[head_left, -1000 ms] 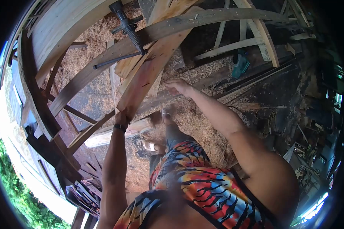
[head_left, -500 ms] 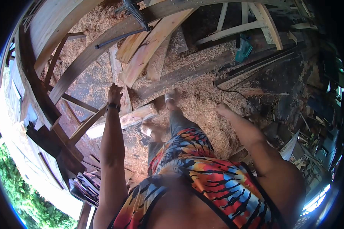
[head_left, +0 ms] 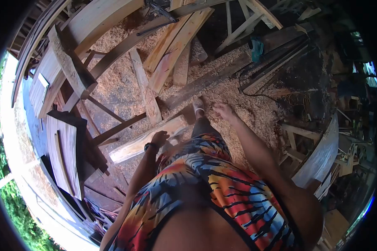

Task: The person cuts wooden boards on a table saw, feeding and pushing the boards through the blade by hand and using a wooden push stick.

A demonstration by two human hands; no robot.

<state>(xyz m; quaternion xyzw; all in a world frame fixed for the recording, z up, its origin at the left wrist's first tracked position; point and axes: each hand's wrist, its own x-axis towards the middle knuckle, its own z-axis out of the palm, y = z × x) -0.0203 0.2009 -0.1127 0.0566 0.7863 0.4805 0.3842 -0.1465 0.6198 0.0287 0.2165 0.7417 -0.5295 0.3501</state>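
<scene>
My left hand, with a dark band at the wrist, hangs over a pale board on the floor. Its fingers are partly curled and apart, and nothing shows in them. My right hand is over the wood shavings, near my foot, with loosely bent fingers and no object visible. Beyond both hands, a reddish plank leans beside a yellowish plank. A black clamp sits on the curved beam.
A teal power tool lies at the upper right, with a dark cable below it. Curved timbers and braces stand at left. A large curved board and stacked wood scraps are at right.
My left hand has let go of the reddish plank and moved down and right. My right hand went down and away, then back toward my foot. The view has shifted.
</scene>
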